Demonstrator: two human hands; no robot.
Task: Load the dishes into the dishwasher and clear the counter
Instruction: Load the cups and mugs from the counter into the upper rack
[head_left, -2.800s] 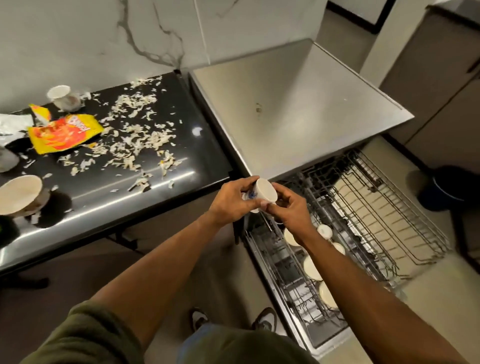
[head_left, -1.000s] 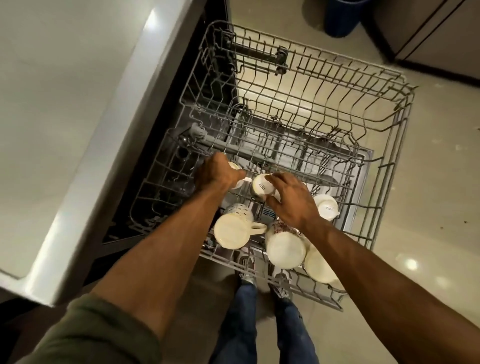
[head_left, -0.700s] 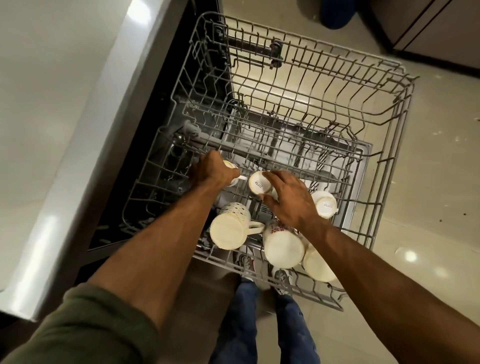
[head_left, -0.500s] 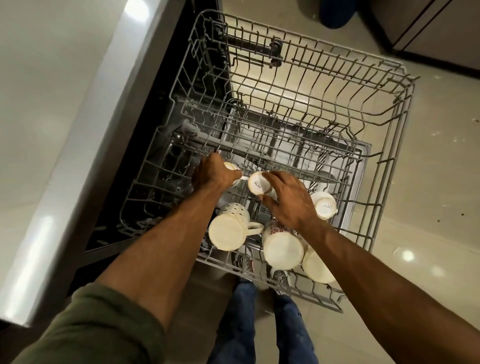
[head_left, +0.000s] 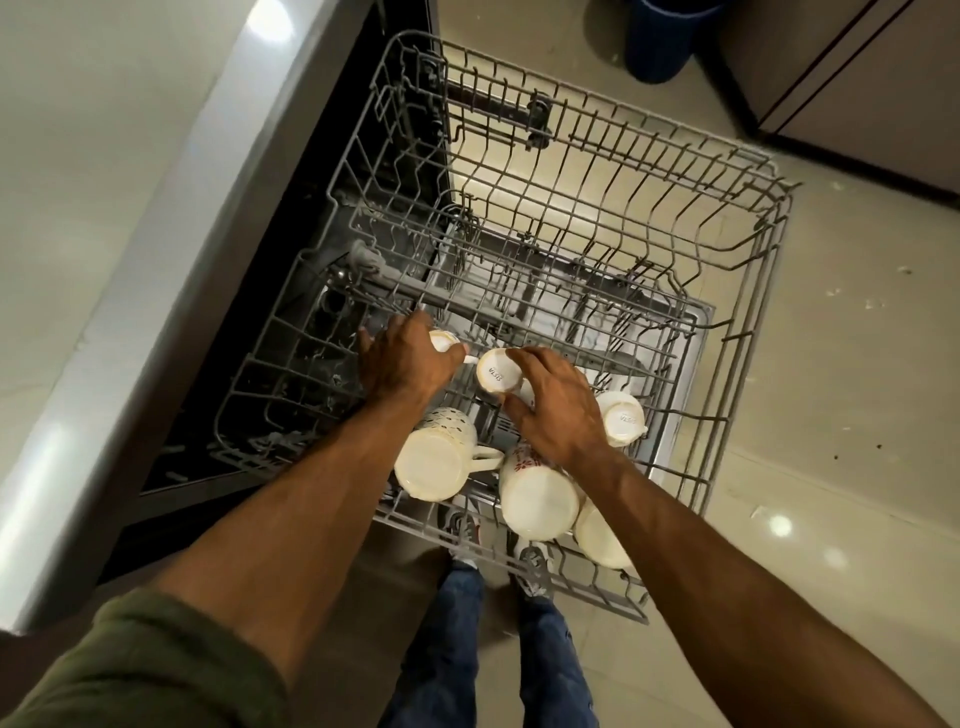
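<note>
White small cup (head_left: 496, 375), upside down, sits pinched in the right hand (head_left: 558, 410); the left hand (head_left: 405, 364) curls over another cup (head_left: 444, 341) just left of it. Both sit in the wire rack (head_left: 727, 249), far of 4 mugs already loaded near the front edge. Loading looks partly done; the counter is out of view. Since 0.5 seconds ago, neither hand has visibly shifted.
</note>
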